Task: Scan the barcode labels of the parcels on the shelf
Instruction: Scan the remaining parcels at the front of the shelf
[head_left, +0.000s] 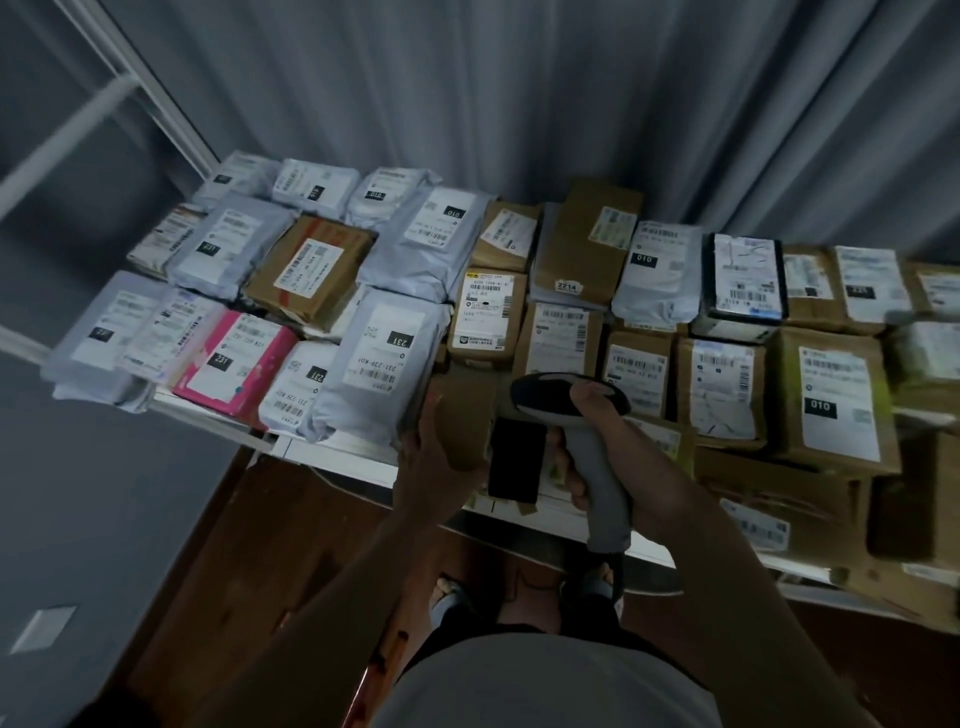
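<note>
The right hand (597, 431) has its grip clamped around the grey handle of a scanner (582, 415), with the thumb on top near the dark head. The head of the scanner points forward, toward the brown parcels in the middle of the shelf (343, 457).

The left hand (431, 457) is at the front edge of the shelf. Its fingers are straight and lie against a brown paper parcel (465, 415); the grip is apart and clamps nothing. A black phone (517, 460) lies flat between the two hands, on the front of the shelf.

The parcels cover the shelf in rows, close together, with their white labels up. On the left side are grey bags and one pink bag (234, 364). On the right side are mostly brown boxes, one with a label "010" (836, 400).

Behind the shelf hangs a grey curtain (519, 104).
</note>
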